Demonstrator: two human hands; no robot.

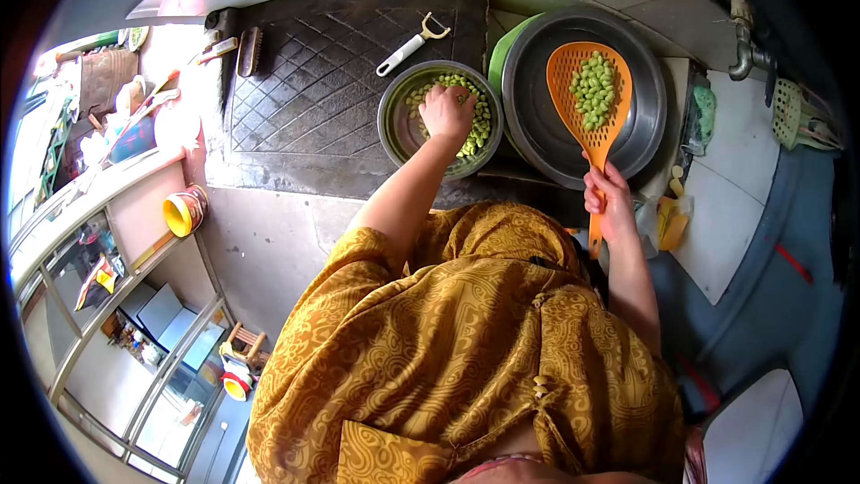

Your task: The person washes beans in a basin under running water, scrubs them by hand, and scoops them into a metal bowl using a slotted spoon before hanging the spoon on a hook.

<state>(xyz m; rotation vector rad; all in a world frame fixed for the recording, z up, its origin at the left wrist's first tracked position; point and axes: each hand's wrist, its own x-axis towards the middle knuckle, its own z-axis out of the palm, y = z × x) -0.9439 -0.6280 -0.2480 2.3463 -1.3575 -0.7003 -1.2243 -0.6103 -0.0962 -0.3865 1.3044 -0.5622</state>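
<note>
- Dark slab (300, 90): grooved in a grid, hard-looking; white-handled peeler (400, 55) lies on it.
- Round metal bowl (384, 134), with pale green beans (483, 125) inside: small, smooth, probably light, slippery if wet.
- Left hand (448, 113): fingers curled among these beans; cannot tell whether any are gripped.
- Grey basin (528, 116): wide, round.
- Orange slotted spoon (603, 137): over basin, bearing more beans; plastic-looking, likely light, stiff; best held by handle.
- Right hand (611, 201): wrapped around that handle.
</note>
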